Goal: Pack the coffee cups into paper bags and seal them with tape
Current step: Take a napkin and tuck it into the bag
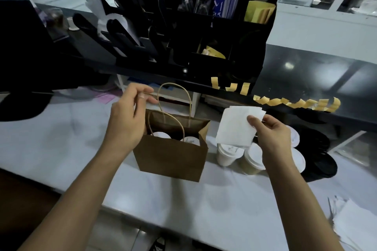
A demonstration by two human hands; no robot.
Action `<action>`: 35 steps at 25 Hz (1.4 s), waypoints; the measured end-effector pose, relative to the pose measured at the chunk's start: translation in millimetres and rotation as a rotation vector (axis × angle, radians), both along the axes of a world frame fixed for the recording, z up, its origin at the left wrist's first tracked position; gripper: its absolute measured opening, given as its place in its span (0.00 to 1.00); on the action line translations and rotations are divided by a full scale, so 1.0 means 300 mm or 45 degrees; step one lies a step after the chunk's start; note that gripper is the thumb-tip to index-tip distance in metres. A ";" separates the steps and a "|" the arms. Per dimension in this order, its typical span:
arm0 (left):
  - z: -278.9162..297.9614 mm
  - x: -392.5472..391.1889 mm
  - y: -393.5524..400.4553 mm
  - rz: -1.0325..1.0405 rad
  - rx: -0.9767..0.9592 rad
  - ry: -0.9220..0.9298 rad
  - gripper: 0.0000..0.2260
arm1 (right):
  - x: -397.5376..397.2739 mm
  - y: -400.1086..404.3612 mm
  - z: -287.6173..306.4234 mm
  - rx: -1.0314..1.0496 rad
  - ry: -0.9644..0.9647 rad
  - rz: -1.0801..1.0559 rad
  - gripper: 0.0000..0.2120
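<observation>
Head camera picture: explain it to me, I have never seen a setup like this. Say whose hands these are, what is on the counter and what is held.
There is no machine here. One wide-angle camera sits on a person's head and looks down at their own bare hands. The left hand pinches a handle of the brown paper bag, which stands open on the pale counter with two white-lidded coffee cups inside. The right hand holds a white paper napkin. Below it, more lidded cups wait on the counter. Yellow tape strips hang ready from the edge of the black shelf behind.
</observation>
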State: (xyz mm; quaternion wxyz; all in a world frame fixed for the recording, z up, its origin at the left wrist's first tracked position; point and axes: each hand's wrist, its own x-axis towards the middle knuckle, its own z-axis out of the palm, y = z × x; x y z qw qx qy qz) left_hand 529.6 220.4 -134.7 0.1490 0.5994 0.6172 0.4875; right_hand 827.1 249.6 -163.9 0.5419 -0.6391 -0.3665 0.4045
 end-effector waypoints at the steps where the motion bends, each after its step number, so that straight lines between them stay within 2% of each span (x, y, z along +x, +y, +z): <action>1: -0.019 -0.025 0.018 -0.020 -0.073 0.016 0.09 | -0.018 0.007 0.003 0.004 0.008 -0.015 0.01; 5: -0.095 -0.096 0.078 -0.147 -0.364 0.254 0.11 | -0.088 0.030 0.001 0.042 -0.076 -0.041 0.03; 9: -0.126 -0.131 0.094 -0.245 -0.601 0.511 0.14 | -0.193 0.024 0.012 0.203 -0.243 0.027 0.03; 16: -0.068 -0.161 0.081 -0.492 -0.652 0.545 0.31 | -0.381 0.015 -0.010 0.331 -0.560 0.329 0.04; 18: -0.094 -0.174 0.090 -0.510 -0.628 0.556 0.34 | -0.412 0.011 -0.022 0.357 -0.741 0.501 0.06; 22: -0.140 -0.198 0.106 -0.556 -0.577 0.550 0.37 | -0.466 0.059 -0.056 0.298 -1.331 0.990 0.06; 26: -0.159 -0.210 0.109 -0.579 -0.551 0.546 0.39 | -0.543 0.113 -0.104 0.090 -1.693 1.291 0.05; 28: -0.169 -0.218 0.107 -0.589 -0.540 0.555 0.39 | -0.557 0.125 -0.117 -0.010 -1.713 1.349 0.07; 33: -0.190 -0.233 0.108 -0.592 -0.471 0.550 0.35 | -0.527 0.092 -0.085 -0.091 -1.405 1.292 0.15; 35: -0.192 -0.236 0.109 -0.603 -0.428 0.555 0.32 | -0.510 0.066 -0.065 -0.011 -1.329 1.184 0.12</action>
